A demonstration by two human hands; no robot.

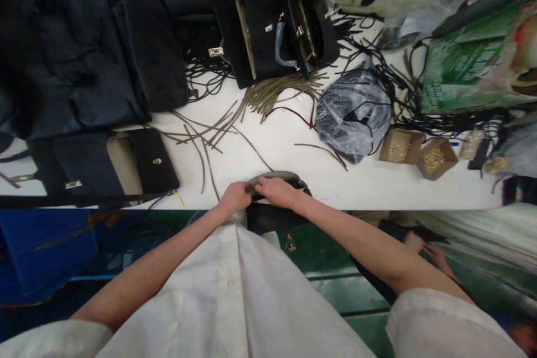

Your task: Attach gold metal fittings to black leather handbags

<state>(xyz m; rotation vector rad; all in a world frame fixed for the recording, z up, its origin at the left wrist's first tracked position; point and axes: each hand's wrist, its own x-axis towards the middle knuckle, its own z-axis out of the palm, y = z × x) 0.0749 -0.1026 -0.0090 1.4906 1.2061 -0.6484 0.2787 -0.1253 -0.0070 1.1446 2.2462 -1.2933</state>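
A dark bag with a grey-olive edge [274, 218] lies against the front edge of the white table, partly hanging over it. My left hand [235, 198] is closed on the left end of the bag's edge. Close beside it, my right hand [277, 191] has its fingers bent and pressed onto the same edge. The fingertips of both hands nearly meet. A metal clasp [291, 241] dangles below the bag. Whether a small piece sits between the fingers is too small to tell.
Black bags [155, 56] cover the back left, with others [268, 33] at the back centre. Olive strips [268, 95] and black cords lie about. A plastic-wrapped coil [354, 112] and cardboard boxes of gold-coloured parts [401, 146] stand right. Another person's hands [428, 251] show at lower right.
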